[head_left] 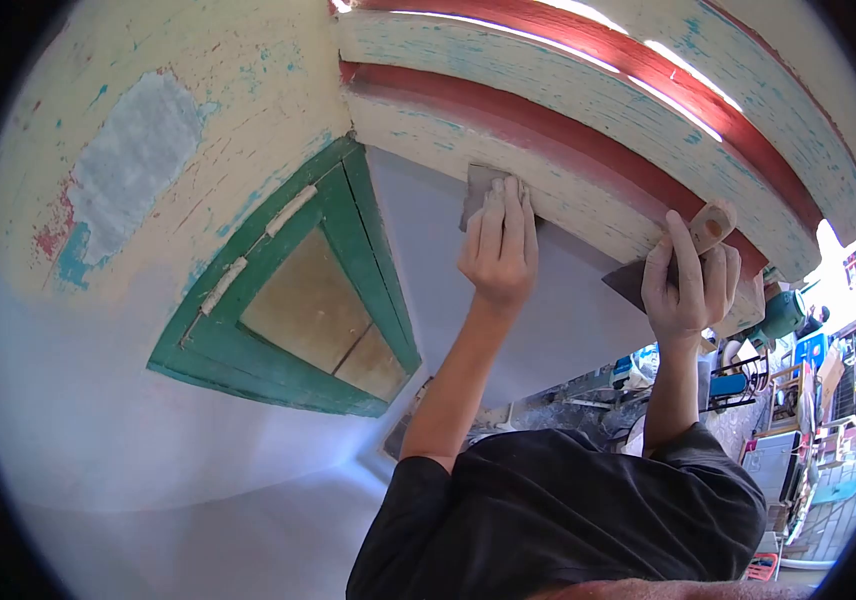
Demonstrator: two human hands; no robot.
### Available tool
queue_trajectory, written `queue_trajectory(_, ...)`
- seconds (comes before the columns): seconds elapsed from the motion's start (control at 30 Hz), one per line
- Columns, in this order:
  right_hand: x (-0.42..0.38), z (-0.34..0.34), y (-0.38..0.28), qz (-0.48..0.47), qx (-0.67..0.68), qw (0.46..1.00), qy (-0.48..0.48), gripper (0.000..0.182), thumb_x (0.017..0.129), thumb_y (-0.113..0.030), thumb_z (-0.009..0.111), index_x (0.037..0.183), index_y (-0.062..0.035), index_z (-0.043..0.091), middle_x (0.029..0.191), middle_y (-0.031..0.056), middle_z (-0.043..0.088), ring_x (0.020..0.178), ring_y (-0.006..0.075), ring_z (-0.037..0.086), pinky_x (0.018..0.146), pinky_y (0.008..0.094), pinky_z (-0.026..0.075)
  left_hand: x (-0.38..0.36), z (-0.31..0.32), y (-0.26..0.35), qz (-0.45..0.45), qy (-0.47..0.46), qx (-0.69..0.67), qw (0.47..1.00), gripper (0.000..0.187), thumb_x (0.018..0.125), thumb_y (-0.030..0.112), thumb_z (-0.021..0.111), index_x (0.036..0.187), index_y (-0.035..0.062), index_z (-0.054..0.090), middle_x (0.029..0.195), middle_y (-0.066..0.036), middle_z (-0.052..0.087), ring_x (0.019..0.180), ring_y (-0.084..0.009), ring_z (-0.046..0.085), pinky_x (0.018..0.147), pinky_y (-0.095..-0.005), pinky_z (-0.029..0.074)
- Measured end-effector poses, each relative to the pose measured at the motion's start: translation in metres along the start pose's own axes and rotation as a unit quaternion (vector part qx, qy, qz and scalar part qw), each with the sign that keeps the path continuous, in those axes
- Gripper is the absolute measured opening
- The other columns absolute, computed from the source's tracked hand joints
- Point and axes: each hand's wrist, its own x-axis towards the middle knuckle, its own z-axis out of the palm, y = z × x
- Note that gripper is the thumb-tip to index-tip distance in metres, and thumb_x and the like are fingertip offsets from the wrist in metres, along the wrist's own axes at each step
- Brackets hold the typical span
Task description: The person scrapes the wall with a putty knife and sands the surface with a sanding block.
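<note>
My left hand (pixel 503 245) is closed on a flat grey scraper blade (pixel 478 188), fingers stretched along its face. The blade lies against the lower edge of a cream-painted beam (pixel 578 205) with worn turquoise patches. Farther right, my right hand (pixel 690 285) grips a putty knife. Its wooden handle (pixel 713 226) sticks out above the fingers, and its dark blade (pixel 628 286) points left near the same beam. Pale dust or filler coats the fingers of both hands. A smooth grey-white surface (pixel 568 300) spreads below the beam.
Left of my arms is a green wooden frame (pixel 333 230) with hinges and a tan panel. The cream wall (pixel 258 110) beside it carries a grey filler patch (pixel 138 150). Red strips (pixel 508 110) run between the upper beams. Chairs, boxes and other clutter stand far right.
</note>
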Motion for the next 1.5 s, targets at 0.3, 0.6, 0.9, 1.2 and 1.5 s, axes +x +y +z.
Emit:
queue_trajectory(0.3,0.000,0.002,0.001,0.000,0.017,1.000,0.020,0.042,0.071,0.002,0.074,0.109,-0.0129,0.081,0.079,0.0056,0.057,0.068,0.0239,0.056,0.064,0.0360,0.047,0.064,0.012,-0.033,-0.052,0.022,0.024,0.998,0.015,0.094,0.008,0.073,0.104,-0.0031,0.076,0.085,-0.013,0.072,0.069,-0.0258,0.063,0.067,-0.0361,0.052)
queue_trajectory(0.6,-0.002,0.001,0.002,-0.002,0.025,0.999,0.020,0.044,0.069,0.001,0.074,0.110,-0.0129,0.081,0.079,0.0045,0.058,0.070,0.0221,0.057,0.066,0.0363,0.047,0.043,-0.069,-0.044,-0.511,0.019,-0.268,0.816,0.032,0.108,0.025,0.058,0.103,-0.0034,0.073,0.090,-0.004,0.071,0.080,-0.0102,0.066,0.069,-0.0297,0.055)
queue_trajectory(0.9,0.002,-0.002,0.001,0.003,0.052,0.998,0.030,0.043,0.071,0.001,0.074,0.111,-0.0125,0.080,0.080,0.0050,0.058,0.072,0.0233,0.058,0.066,0.0359,0.047,0.049,-0.116,-0.016,-0.611,0.019,-0.371,0.699,0.029,0.108,0.028,0.057,0.105,0.0008,0.067,0.095,-0.003,0.069,0.080,-0.0090,0.065,0.069,-0.0265,0.056)
queue_trajectory(1.2,-0.037,-0.021,-0.079,0.158,0.411,0.894,-0.086,0.037,0.080,0.004,0.076,0.115,-0.0051,0.078,0.094,0.0126,0.061,0.078,0.0219,0.061,0.068,0.0324,0.050,0.039,-0.135,0.013,-0.601,-0.037,-0.424,0.676,0.027,0.110,0.030,0.054,0.108,0.0047,0.062,0.096,0.000,0.065,0.083,-0.0069,0.061,0.072,-0.0246,0.053)
queue_trajectory(1.5,-0.050,-0.021,-0.124,0.263,0.519,0.787,-0.206,0.056,0.072,-0.022,0.093,0.122,-0.0053,0.075,0.120,0.0223,0.068,0.089,0.0224,0.066,0.079,0.0337,0.054,0.036,-0.151,0.033,-0.532,-0.150,-0.293,0.780,0.029,0.108,0.029,0.060,0.104,0.0009,0.067,0.093,0.000,0.067,0.085,-0.0053,0.059,0.075,-0.0230,0.049)
